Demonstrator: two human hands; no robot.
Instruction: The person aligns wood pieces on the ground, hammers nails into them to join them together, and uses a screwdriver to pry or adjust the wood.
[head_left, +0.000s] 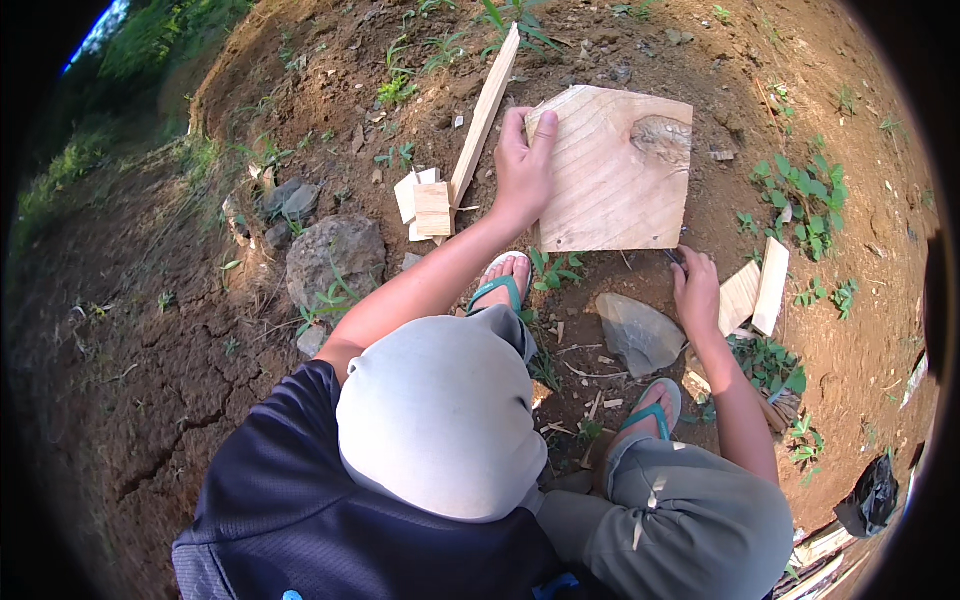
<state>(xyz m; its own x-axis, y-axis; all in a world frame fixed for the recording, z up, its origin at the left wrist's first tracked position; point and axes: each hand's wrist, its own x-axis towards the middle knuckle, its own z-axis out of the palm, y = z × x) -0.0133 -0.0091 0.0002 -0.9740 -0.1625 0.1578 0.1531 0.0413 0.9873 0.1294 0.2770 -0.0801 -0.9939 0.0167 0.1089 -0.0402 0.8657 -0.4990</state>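
Outdoors. Bare brown soil [140, 385], cracked on the left. Grey boulder [335, 255] left of centre, leafy weeds [812, 205] on the right. Green vegetation [165, 45] and a sliver of sky [97, 35] upper left. Sunlight on the right-hand ground, left mostly shaded. Black plastic bag [868, 497] lower right.

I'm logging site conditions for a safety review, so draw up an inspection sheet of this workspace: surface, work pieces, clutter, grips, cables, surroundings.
Surface: brown soil, uneven, with scattered wood chips.
Work pieces: one wooden board with a dark knot near its upper right corner.
Clutter: long wood strip and small offcuts left of the board; more wood pieces right of the right hand.
Grips: left hand holds the board's left edge; right hand near its lower right corner, contents unclear.
Cables: nothing seen.
Surroundings: rock, leafy plants, black plastic bag.
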